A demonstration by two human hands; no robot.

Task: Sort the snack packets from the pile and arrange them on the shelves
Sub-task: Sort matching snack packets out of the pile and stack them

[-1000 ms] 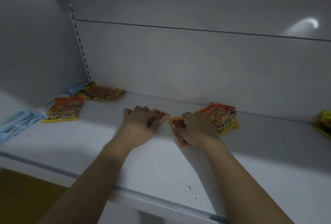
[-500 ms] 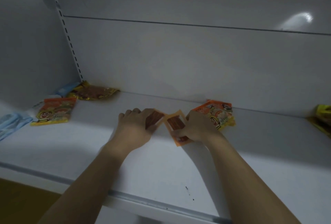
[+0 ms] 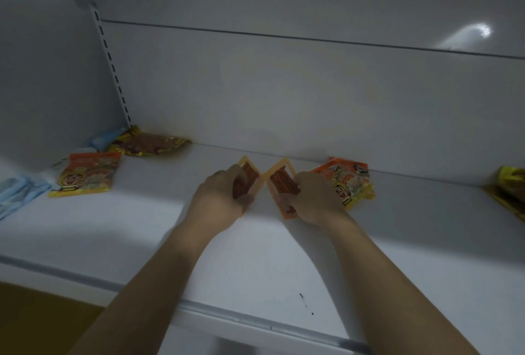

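Note:
Two small orange packets with brown sticks inside stand tilted on the white shelf (image 3: 142,235), their top corners meeting. My left hand (image 3: 218,201) grips the left small packet (image 3: 247,177). My right hand (image 3: 312,201) grips the right small packet (image 3: 281,184). Just behind my right hand lies an orange-and-yellow cartoon packet (image 3: 349,181). A matching cartoon packet (image 3: 88,174) lies flat at the left.
A brown-and-yellow packet (image 3: 150,144) sits in the back left corner with a light blue packet (image 3: 105,138) beside it. More pale blue packets (image 3: 14,195) lie at the far left. Yellow packets (image 3: 511,190) rest at the right edge. The shelf's front lip (image 3: 255,320) runs below my forearms.
Both small orange packets have been raised from lying flat to standing tilted, with their top corners together. My hands moved slightly closer to the back wall.

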